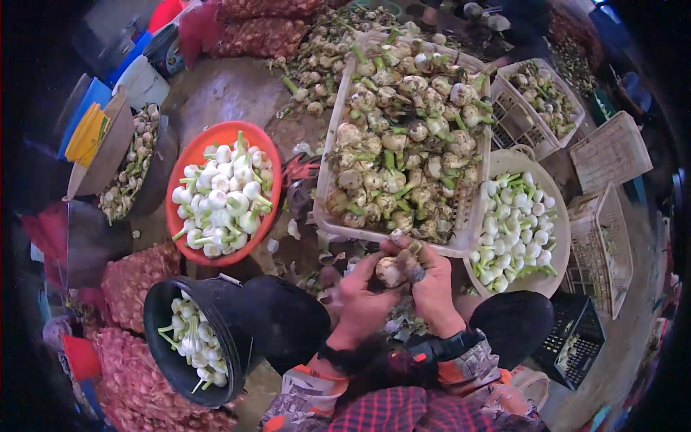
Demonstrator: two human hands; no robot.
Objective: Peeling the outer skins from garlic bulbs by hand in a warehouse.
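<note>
Resting between the curled fingers of the left hand [366, 306] and the right hand [437, 291], a soil-stained garlic bulb [389, 272] is grasped by both. Just beyond the fingers, a pale crate [356, 232] is filled with soiled bulbs [403, 144]; to the fingers' left, white bulbs [227, 191] are held in an orange basin [209, 259]; to their right, more are contained in a beige basin [562, 237]; nearer the body, on their left, a black bucket [236, 306] is partly filled

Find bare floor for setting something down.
Bare: brown floor between the round orange plastic basin, red mesh sacks and piled dirty garlic.
Crowded: the strip from that basin to the rectangular white plastic crate, strewn with peelings.
</note>
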